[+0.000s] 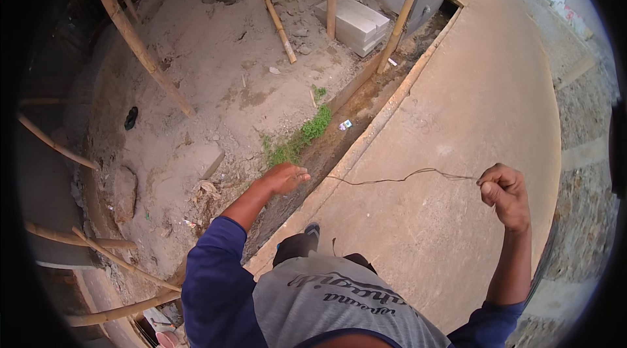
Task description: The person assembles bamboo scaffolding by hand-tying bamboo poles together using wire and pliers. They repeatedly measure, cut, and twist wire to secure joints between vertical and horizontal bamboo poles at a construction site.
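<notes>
My right hand (506, 196), raised over the concrete path, pinches one end of a thin dark wire (405, 178) between thumb and fingers. The wire stretches leftward through the air, slightly kinked, and looks doubled near the right hand. Its far end points toward my left hand (287, 179), which is held out above the ditch with its fingers stretched. A gap seems to lie between the left fingertips and the visible end of the wire; against the dark ditch I cannot make out whether it runs further.
A narrow muddy ditch (277, 222) borders the concrete path (457, 106). Beyond it rises a sand mound (222, 54) with bamboo poles (140, 44) standing around it. Pale blocks (356, 18) are stacked at the back. Green weeds (307, 132) grow along the ditch.
</notes>
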Tool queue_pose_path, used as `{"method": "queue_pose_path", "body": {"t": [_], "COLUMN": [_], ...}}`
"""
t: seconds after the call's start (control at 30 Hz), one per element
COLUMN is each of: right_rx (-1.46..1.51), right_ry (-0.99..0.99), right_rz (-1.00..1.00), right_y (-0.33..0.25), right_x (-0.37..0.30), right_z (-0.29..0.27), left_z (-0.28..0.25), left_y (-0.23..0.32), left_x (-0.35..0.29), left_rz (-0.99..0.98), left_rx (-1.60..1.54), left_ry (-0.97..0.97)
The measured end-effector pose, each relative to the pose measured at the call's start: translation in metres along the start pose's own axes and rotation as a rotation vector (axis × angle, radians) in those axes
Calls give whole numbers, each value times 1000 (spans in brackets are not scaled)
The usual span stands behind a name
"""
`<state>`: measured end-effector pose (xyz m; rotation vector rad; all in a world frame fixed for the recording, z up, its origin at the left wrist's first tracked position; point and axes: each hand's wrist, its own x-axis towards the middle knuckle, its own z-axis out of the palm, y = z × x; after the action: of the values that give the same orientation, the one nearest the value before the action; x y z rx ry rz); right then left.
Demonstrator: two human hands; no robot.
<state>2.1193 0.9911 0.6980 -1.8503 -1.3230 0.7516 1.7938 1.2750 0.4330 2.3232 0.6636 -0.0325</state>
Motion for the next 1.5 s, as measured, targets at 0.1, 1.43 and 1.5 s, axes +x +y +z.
{"method": "queue_pose_path", "body": {"t": [0.1,1.43,1.5], "right_rx": [-798,264,371], "right_ry": [548,130,84], "right_rz": [142,-752,-778], "right_y": [109,-152,-173], "right_x": [56,1059,1089], "right_z": [-114,-571,-570], "left_z": [-1,115,123], "left_y": [81,200,265], "left_x": [91,531,548], "left_rz": [294,-1207,-1309], "left_rx": [-35,-414,-440], "left_ry": [-212,1079,1245]}}
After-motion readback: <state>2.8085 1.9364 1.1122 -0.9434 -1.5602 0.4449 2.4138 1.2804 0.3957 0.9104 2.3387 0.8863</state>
